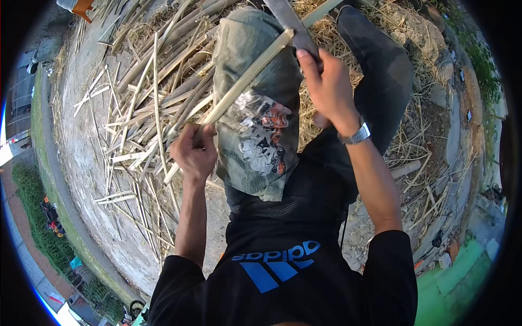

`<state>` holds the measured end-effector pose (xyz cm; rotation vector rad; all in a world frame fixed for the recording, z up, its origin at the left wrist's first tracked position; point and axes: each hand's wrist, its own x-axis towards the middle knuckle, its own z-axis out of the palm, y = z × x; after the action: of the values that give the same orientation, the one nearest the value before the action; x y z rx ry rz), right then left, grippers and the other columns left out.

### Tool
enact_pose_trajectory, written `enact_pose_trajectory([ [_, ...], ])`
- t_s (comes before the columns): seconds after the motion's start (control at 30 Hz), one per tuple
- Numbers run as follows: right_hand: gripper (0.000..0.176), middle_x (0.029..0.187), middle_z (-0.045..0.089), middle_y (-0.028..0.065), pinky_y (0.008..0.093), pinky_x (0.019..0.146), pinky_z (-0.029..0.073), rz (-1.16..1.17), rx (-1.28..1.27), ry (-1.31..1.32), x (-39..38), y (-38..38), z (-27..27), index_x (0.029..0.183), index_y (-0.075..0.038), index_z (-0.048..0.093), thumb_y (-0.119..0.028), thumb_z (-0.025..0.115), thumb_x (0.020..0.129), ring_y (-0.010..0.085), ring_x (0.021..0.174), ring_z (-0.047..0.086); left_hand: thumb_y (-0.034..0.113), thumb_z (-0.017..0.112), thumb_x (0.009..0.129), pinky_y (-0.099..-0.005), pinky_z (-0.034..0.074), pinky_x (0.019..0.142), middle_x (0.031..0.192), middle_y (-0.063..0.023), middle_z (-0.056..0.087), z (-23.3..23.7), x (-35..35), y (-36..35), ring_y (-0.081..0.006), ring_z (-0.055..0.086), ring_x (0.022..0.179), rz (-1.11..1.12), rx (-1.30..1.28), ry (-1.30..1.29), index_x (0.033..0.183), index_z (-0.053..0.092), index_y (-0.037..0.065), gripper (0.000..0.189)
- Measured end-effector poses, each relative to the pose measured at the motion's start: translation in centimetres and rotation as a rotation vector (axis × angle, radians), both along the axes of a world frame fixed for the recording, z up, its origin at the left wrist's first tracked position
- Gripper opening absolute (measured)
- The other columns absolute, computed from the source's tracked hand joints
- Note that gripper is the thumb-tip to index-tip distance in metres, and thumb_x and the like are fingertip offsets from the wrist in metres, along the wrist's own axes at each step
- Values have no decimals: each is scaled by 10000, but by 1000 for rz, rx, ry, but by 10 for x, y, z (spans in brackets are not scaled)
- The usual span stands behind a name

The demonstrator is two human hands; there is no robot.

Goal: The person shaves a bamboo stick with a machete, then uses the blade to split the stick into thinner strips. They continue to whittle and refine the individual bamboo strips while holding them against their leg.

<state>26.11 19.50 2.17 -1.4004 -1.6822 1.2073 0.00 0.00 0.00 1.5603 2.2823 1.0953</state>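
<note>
My left hand (194,151) is closed around the near end of a pale split bamboo strip (247,76). The strip slants up and to the right, across a worn green cloth (247,43) with a printed patch that covers my thigh. In my right hand (330,92), which wears a metal-banded wristwatch (357,134), is a broad grey machete (285,15). Its blade points up and away, crossing the strip's far end. The machete's handle is mostly hidden by my fingers.
Many bamboo strips and poles (155,95) lie heaped on the ground at the left. Shavings (326,35) surround my outstretched leg (383,70). An orange plastic chair (81,8) stands at the top left, and rubble (424,41) lies at the upper right.
</note>
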Motion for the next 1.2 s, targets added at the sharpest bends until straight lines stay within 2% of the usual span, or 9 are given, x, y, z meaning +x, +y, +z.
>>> enact_pose_trajectory([
  [0.07,427,542,525,59,361,518,408,90,84,56,10,-13,-9,861,19,643,-370,642,1037,144,489,532,215,768,966,-245,278,455,525,31,499,-1,-5,-9,-35,390,483,-45,-9,36,825,686,2,268],
  [0.2,481,541,521,58,357,495,427,-202,-33,73,44,51,-1,846,23,613,-416,617,1043,159,496,555,202,805,925,-280,400,462,537,-28,563,10,-6,1,-113,508,458,-13,-18,122,790,668,34,255],
  [0.33,469,550,559,65,355,475,424,11,-105,240,-9,-16,-8,816,10,600,-400,622,1043,166,465,543,205,752,977,-259,261,466,507,50,432,4,-1,11,-43,315,499,8,36,63,800,654,15,278],
  [0.5,465,558,542,-7,292,449,394,-117,-6,114,36,31,12,830,-15,633,-429,627,1042,75,455,511,166,790,934,-263,370,466,541,-44,557,5,-6,5,-94,458,469,-14,-32,62,788,647,8,258],
  [0.63,504,606,557,159,449,592,455,61,60,145,-17,-11,-11,864,47,607,-425,618,1040,311,571,583,176,740,976,-252,263,470,520,48,454,5,18,33,-28,357,492,2,74,8,803,668,11,250],
  [0.8,420,614,532,-39,231,366,339,-38,-151,310,20,19,12,864,-47,602,-426,624,1043,40,419,444,210,821,914,-297,349,443,518,-68,548,12,5,20,-99,465,441,6,-20,-25,758,655,1,309],
  [0.97,436,604,539,14,303,410,383,101,62,270,-31,-26,-17,893,-26,601,-432,599,1053,85,437,472,237,805,933,-299,377,464,549,-83,583,26,21,45,-111,486,460,-45,29,180,792,686,6,296],
  [1.13,403,623,502,-21,251,407,361,180,-850,616,-5,-21,32,888,-44,598,-414,628,1045,61,463,456,209,731,990,-287,442,548,657,-77,647,34,9,23,-110,583,585,-41,-151,-96,964,718,-18,229],
  [1.2,392,625,500,-27,239,409,359,156,-730,568,4,-21,28,897,-46,599,-408,639,1042,53,468,449,198,685,1017,-297,506,627,788,-112,705,45,-2,16,-136,657,694,-117,-105,-144,1110,703,-28,246],
])
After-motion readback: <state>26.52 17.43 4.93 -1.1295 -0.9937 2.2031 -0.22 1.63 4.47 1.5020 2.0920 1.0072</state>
